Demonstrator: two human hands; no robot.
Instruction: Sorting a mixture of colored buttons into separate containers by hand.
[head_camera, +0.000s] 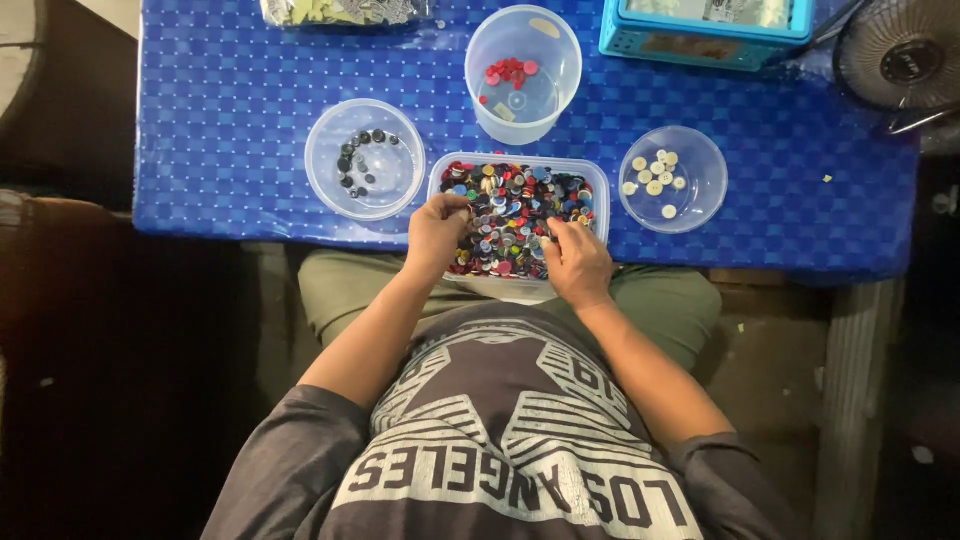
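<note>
You are resting your left hand (436, 232) and right hand (577, 262), fingers curled, any grip indiscernible, in the clear rectangular plastic tub (598, 185) of glossy mixed-colour round buttons (512, 212).

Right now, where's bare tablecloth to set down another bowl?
Bare blue tablecloth lies left of the round clear bowl of dark buttons, and at the far right beyond the round clear bowl of cream buttons. The middle is crowded around the rectangular clear tub of mixed buttons, where both hands work.
</note>
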